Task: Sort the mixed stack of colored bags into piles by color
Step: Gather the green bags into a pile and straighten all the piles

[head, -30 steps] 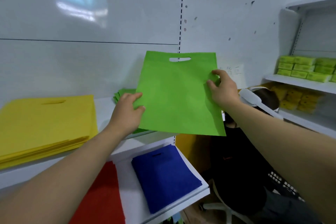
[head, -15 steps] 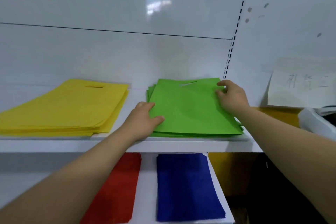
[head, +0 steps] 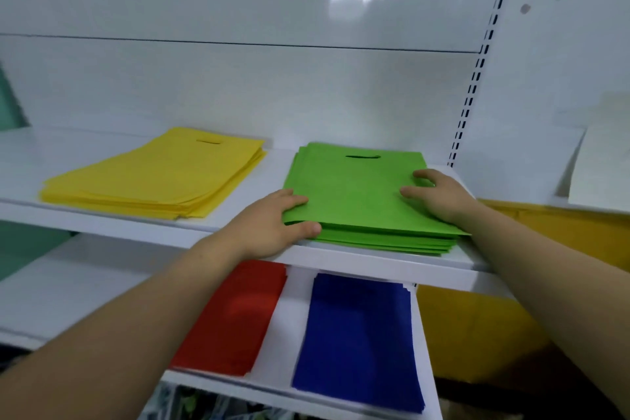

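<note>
Mid-frame, left hand (head: pixel 272 227) fingers pinch the green bag (head: pixel 354 191) at its lower-left corner; right hand (head: pixel 439 196) fingers lie flat on its right edge.

The white upper shelf (head: pixel 272 174) carries a yellow stack (head: pixel 153 174) of bags at left and a green stack (head: pixel 351 194) at right, while the lower shelf (head: pixel 289 317) holds a red pile (head: pixel 235 317) beside a blue pile (head: pixel 358 334), blurred but seemingly bags too.
</note>
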A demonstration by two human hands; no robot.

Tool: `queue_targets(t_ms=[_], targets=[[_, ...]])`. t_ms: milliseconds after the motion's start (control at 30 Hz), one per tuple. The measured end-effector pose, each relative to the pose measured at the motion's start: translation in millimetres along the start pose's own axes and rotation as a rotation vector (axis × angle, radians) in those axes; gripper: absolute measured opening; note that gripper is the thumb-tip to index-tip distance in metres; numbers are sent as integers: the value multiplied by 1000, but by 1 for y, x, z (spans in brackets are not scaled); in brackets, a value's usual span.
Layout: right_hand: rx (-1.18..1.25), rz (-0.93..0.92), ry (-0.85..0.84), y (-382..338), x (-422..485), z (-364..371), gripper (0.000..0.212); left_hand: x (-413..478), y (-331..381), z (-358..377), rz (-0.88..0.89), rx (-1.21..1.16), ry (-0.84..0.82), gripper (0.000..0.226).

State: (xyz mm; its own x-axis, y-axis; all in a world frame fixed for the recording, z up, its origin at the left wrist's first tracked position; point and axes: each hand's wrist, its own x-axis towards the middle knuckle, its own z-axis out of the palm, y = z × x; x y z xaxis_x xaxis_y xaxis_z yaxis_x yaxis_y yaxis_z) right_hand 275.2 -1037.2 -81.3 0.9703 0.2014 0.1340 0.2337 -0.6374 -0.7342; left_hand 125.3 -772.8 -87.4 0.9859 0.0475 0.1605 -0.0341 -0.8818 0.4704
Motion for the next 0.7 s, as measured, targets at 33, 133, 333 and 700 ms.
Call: queue_targets(t_ms=[33,133,333,700], targets=[[27,0,-8,1,1,0,62,0,0,-1,-5,-10,-3,85],[62,7,-21,4,1,-1,66,2,-3,1,-15,3,35,66],[32,18,-44,4,4,-1,70,4,-4,5,-30,12,111,60],[-340,5,-81,-13,28,5,76,10,-5,-3,-28,41,38,79]])
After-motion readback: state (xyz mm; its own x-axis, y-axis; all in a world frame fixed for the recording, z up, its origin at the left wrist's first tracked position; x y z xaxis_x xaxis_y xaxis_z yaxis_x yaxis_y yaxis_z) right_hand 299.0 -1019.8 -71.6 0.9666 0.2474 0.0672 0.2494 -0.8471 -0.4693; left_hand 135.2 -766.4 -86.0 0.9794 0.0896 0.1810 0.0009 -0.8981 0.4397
